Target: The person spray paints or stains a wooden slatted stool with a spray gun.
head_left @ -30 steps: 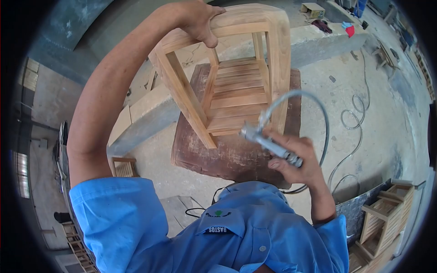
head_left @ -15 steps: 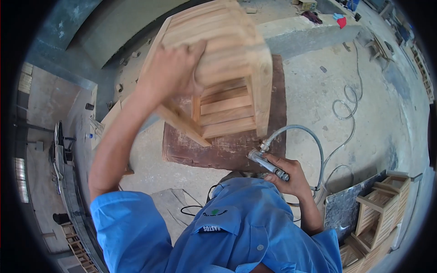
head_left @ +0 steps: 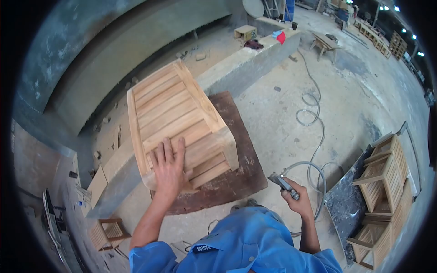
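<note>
A pale wooden slatted stool [head_left: 168, 104] rests over a worn brown mat or board [head_left: 241, 150], its slatted face turned up toward me. My left hand [head_left: 169, 166] lies on the slats near its close end, fingers stretched out and thumb apart. In my right hand [head_left: 297, 196], held off to the right of the stool, is a metal air gun [head_left: 286, 186]. The fingers are wrapped round its body, and its tip points up and left. A grey hose [head_left: 321, 175] loops from it. The stool's underside is hidden.
Several slatted wooden pieces [head_left: 382, 175] stand at the right beside a dark panel [head_left: 348, 204]. A smaller slatted piece [head_left: 108, 234] sits at lower left. A low concrete ledge [head_left: 255, 63] crosses behind the stool, with cloths on it. The coiled hose runs over the concrete floor [head_left: 273, 118].
The stool, tilted up in my left hand before, has come down and leftward onto the mat. My left hand now lies flat on its slats. My right hand still holds the air gun, slightly lower.
</note>
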A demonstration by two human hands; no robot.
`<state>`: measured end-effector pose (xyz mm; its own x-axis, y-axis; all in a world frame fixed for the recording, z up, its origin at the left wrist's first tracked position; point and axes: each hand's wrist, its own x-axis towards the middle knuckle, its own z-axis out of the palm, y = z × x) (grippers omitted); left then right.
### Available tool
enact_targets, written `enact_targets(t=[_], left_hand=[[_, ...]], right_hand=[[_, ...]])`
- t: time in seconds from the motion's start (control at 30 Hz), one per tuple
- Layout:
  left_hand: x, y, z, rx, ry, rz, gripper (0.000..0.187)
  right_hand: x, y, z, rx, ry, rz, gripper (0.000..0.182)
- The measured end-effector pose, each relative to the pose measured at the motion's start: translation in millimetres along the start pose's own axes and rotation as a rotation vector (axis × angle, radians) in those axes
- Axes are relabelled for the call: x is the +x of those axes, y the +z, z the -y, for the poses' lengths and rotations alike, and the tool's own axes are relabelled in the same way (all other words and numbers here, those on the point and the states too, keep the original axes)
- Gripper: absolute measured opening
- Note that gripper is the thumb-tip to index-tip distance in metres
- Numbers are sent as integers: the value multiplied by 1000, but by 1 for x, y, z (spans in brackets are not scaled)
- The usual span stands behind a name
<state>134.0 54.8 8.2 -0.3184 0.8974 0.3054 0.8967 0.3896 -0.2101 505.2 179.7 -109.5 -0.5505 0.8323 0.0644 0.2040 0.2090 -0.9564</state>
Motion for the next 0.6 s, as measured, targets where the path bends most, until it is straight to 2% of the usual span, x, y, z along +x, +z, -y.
enact_targets(t=[0.1, 0.23, 0.27, 0.33, 0.37, 0.43, 0.5, 0.57, 0.6], left_hand=[[-2, 5, 3, -52, -41, -28, 110], [-5, 0, 6, -108, -56, -28, 105], [-4, -6, 7, -101, -77, -46, 105], [-4, -14, 9, -242, -63, -77, 88], [-3, -9, 15, -240, -83, -92, 88], [-3, 8, 32, -638, -325, -182, 70], [7, 8, 32, -654, -653, -318, 58], [3, 46, 80, -386, -808, -423, 60], [17, 51, 63, -400, -814, -436, 60]], right_hand=[[-7, -4, -2, 40, -3, -88, 59], [8, -27, -1, -40, -36, -72, 62], [15, -35, -3, -26, -14, -77, 53], [31, -54, -15, -19, -28, -72, 53], [39, -65, -21, -18, -14, -79, 53], [57, -89, -41, 4, -42, -68, 58], [74, -124, -59, 9, -70, -76, 62], [94, -160, -71, -44, -95, -25, 68], [108, -181, -73, -57, -109, -27, 68]])
